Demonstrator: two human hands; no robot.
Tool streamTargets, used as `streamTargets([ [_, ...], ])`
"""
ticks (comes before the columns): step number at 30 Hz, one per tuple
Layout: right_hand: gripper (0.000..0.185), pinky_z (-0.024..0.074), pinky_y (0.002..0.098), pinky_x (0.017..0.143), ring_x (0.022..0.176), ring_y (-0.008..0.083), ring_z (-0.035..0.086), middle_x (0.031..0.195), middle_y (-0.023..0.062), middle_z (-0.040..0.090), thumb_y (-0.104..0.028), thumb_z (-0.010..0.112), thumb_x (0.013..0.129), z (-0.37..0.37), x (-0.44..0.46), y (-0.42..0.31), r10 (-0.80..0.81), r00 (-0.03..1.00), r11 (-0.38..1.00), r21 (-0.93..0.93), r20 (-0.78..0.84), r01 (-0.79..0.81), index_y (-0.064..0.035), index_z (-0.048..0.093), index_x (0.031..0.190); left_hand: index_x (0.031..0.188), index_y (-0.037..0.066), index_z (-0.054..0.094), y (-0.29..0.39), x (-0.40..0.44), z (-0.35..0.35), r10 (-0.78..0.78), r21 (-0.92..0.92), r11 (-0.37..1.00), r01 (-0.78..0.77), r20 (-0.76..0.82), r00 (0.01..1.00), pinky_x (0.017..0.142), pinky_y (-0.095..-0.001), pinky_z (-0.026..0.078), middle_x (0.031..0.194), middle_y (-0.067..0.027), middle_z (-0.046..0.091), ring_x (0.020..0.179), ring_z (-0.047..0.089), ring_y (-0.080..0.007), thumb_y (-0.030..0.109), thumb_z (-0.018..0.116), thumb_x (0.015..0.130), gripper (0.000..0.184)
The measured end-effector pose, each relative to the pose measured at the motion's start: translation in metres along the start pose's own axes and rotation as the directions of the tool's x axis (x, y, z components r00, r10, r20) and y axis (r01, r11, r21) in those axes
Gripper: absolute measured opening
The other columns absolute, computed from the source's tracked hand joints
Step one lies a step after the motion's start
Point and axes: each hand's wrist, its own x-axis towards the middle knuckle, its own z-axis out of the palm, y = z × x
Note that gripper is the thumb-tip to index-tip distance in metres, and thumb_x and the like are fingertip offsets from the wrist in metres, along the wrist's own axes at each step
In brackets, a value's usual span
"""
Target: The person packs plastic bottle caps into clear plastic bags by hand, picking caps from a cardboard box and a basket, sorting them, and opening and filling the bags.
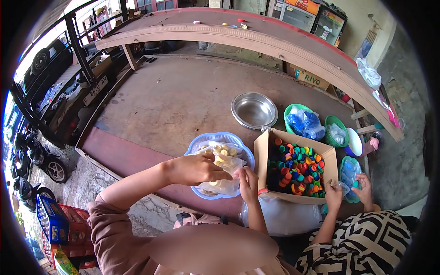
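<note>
My left hand [201, 168] is over a blue plastic basket [250, 155], its fingers closed on a clear plastic bag [225, 187] that holds pale yellow caps. Beside it, my right hand [246, 182] pinches the right edge of the same bag. More yellow caps [222, 150] lie in the basket behind my hands. To the right of the basket is an open cardboard box [331, 167] full of red, orange, green and blue caps [300, 167].
A co-worker's hands [333, 195] are at the box's right edge, near a green basket [349, 160] of blue items. A steel bowl [254, 110] and green baskets [337, 130] stand behind. A raised wooden shelf [206, 31] crosses the far side; crates [66, 224] stand at left.
</note>
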Motion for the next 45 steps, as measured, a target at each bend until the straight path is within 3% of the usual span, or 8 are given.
streamTargets([
  [6,0.023,0.0435,0.0241,0.062,0.067,0.0100,0.056,0.072,0.0060,0.058,-0.013,0.046,0.093,0.001,-0.002,0.003,0.027,0.999,1.000,0.015,-0.020,-0.027,0.0020,0.055,0.078,0.121,0.006,0.050,0.005,-0.004,-0.011,-0.117,-0.100,0.989,0.111,-0.054,0.992,0.079,-0.0375,0.042,0.084,-0.0076,0.062,0.079,0.060,-0.0231,0.005,0.054,0.074,0.047],
  [12,0.018,0.0447,0.0263,0.065,0.068,0.0139,0.057,0.073,0.0079,0.059,-0.011,0.048,0.091,0.005,-0.006,-0.017,0.090,0.996,0.996,-0.009,-0.008,-0.090,0.0024,0.055,0.082,0.123,0.006,0.049,-0.007,-0.012,-0.013,-0.135,0.147,0.981,0.129,0.035,0.990,0.073,-0.0333,0.045,0.086,-0.0082,0.063,0.079,0.061,-0.0227,0.011,0.049,0.078,0.044],
  [15,0.015,0.0457,0.0288,0.067,0.070,0.0169,0.059,0.076,0.0091,0.060,-0.013,0.053,0.087,0.006,-0.007,-0.026,-0.052,0.996,0.998,-0.030,0.071,0.054,0.0018,0.057,0.088,0.122,0.006,0.049,-0.011,-0.014,-0.017,-0.110,0.119,0.987,0.109,0.004,0.994,0.073,-0.0330,0.045,0.088,-0.0090,0.065,0.079,0.062,-0.0224,0.009,0.049,0.078,0.045],
  [24,0.021,0.0457,0.0332,0.064,0.074,0.0223,0.061,0.080,0.0126,0.064,-0.018,0.058,0.083,0.009,-0.031,0.006,0.143,0.983,0.960,-0.260,0.119,-0.108,0.0008,0.062,0.093,0.126,0.005,0.043,-0.009,-0.017,-0.031,-0.064,-0.199,0.977,0.074,0.057,0.996,0.076,-0.0366,0.041,0.079,-0.0091,0.062,0.079,0.061,-0.0221,0.003,0.055,0.072,0.055],
  [28,0.021,0.0455,0.0322,0.066,0.074,0.0217,0.061,0.082,0.0131,0.064,-0.016,0.057,0.084,0.016,-0.035,0.015,0.178,0.983,0.971,-0.169,0.044,-0.169,0.0005,0.061,0.095,0.125,0.004,0.042,-0.005,-0.023,-0.023,0.034,-0.113,0.992,-0.050,-0.141,0.990,0.073,-0.0357,0.037,0.080,-0.0083,0.060,0.078,0.059,-0.0228,0.002,0.055,0.074,0.053],
  [36,0.021,0.0440,0.0275,0.075,0.084,0.0136,0.057,0.092,0.0061,0.061,-0.012,0.047,0.090,0.019,-0.039,0.006,0.235,0.970,0.969,0.055,0.068,-0.239,0.0017,0.058,0.101,0.126,0.004,0.043,-0.015,-0.043,-0.041,-0.058,-0.061,0.997,0.056,-0.025,0.998,0.077,-0.0377,0.037,0.081,-0.0074,0.059,0.081,0.056,-0.0221,0.013,0.057,0.081,0.048],
  [42,0.026,0.0424,0.0273,0.080,0.089,0.0137,0.055,0.092,0.0067,0.061,-0.018,0.044,0.092,0.019,-0.037,-0.007,0.224,0.969,0.975,-0.020,0.099,-0.223,0.0016,0.058,0.104,0.120,0.004,0.047,-0.025,-0.052,-0.046,-0.021,-0.134,0.991,-0.006,-0.200,0.980,0.078,-0.0372,0.041,0.089,-0.0100,0.060,0.084,0.056,-0.0247,0.012,0.058,0.082,0.041],
  [45,0.033,0.0412,0.0278,0.086,0.096,0.0155,0.056,0.100,0.0065,0.062,-0.023,0.041,0.095,0.023,-0.034,-0.007,0.271,0.960,0.959,0.068,0.078,-0.276,0.0022,0.059,0.106,0.113,0.004,0.049,-0.037,-0.060,-0.030,-0.067,-0.234,0.971,-0.056,-0.487,0.871,0.076,-0.0355,0.042,0.098,-0.0120,0.059,0.086,0.056,-0.0248,0.010,0.063,0.079,0.038],
])
